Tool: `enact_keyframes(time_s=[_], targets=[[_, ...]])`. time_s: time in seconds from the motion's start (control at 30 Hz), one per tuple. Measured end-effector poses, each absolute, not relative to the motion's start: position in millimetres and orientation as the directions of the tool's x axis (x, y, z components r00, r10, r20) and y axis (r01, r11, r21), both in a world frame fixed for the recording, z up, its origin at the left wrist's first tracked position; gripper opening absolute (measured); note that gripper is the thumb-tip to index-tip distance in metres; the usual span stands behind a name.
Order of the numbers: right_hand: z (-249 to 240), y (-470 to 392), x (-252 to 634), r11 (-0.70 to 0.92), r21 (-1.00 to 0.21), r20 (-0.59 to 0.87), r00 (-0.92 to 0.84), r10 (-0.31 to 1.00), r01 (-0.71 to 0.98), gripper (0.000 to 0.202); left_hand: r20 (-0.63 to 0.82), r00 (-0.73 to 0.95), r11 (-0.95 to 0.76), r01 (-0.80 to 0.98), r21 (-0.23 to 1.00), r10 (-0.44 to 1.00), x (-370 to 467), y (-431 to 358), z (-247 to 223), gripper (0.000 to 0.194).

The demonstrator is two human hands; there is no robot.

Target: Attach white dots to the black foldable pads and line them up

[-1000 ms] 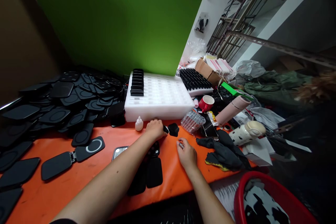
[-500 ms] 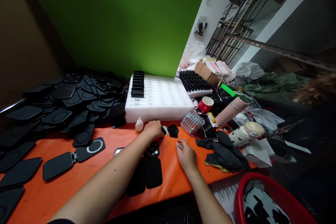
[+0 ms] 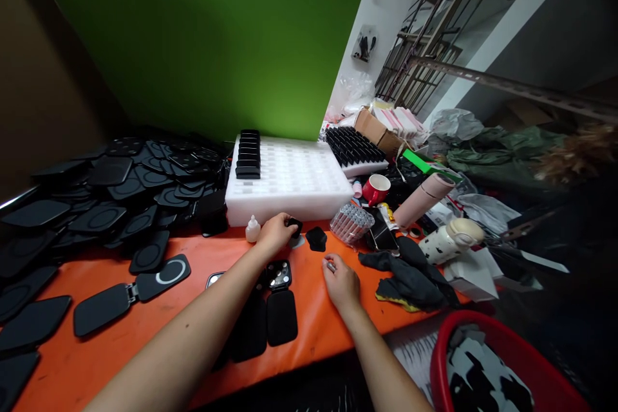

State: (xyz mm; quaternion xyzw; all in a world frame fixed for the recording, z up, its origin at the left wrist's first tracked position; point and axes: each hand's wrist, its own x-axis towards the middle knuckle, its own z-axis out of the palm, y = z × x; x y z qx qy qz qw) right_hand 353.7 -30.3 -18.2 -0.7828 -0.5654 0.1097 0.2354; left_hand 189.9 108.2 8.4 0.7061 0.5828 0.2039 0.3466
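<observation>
Close to the front of the white foam tray (image 3: 284, 203), my left hand (image 3: 276, 233) pinches a small black piece (image 3: 294, 226) above the orange table. A white dropper bottle (image 3: 252, 230) stands just left of that hand. My right hand (image 3: 341, 278) rests on the table with its fingers curled round a small silver object (image 3: 331, 266). Between the hands lies a flat black patch (image 3: 317, 239). Below my left hand sits an open black device, its upper part (image 3: 279, 275) showing round metallic spots and its lower pad (image 3: 282, 318) lying flat.
Many black folding pads (image 3: 101, 215) are piled at the left. At the right are a bubble-wrapped bundle (image 3: 351, 225), a red mug (image 3: 376, 189), a pink bottle (image 3: 423, 199), dark gloves (image 3: 410, 283) and a cow-print bottle (image 3: 451, 239). A red basket (image 3: 440, 360) stands below the table edge.
My left hand has moved slightly left and now shows a black piece lifted at its fingertips. My right hand stays nearly still. The view has shifted slightly.
</observation>
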Motion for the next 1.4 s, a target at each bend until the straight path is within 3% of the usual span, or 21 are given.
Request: enact_keyframes(time_s=[0.2,0.37,0.53,0.63,0.73,0.87,1.07,1.4], targets=[[-19,-31,354,-0.245,-0.500,0.101,0.337,0.936,0.831,0.024,-0.081,0.181,-0.061,0.665,0.745,0.980,187,113,-2,0.026],[-20,-30,355,-0.250,-0.500,0.096,0.340,0.936,0.829,0.024,0.021,0.214,-0.149,0.600,0.786,0.977,208,107,3,0.029],[-19,-29,355,-0.258,-0.492,0.089,0.342,0.935,0.832,0.026,0.174,0.492,-0.434,0.483,0.761,0.853,242,87,10,0.024],[-19,-29,355,-0.259,-0.500,0.088,0.346,0.934,0.827,0.027,0.174,0.678,-0.569,0.419,0.707,0.714,252,74,6,0.019],[-19,-29,355,-0.254,-0.516,0.085,0.345,0.935,0.818,0.027,0.147,0.742,-0.625,0.421,0.657,0.654,250,66,0,0.020],[-19,-29,355,-0.274,-0.527,0.077,0.366,0.927,0.804,0.028,0.140,0.688,-0.618,0.519,0.590,0.712,239,67,-1,0.031],[-18,-28,354,-0.293,-0.524,0.065,0.381,0.922,0.800,0.027,0.062,0.497,-0.463,0.745,0.481,0.865,231,76,-4,0.037],[-19,-28,356,-0.313,-0.532,0.039,0.392,0.919,0.787,0.030,0.022,0.424,-0.395,0.823,0.408,0.906,226,82,4,0.036]])
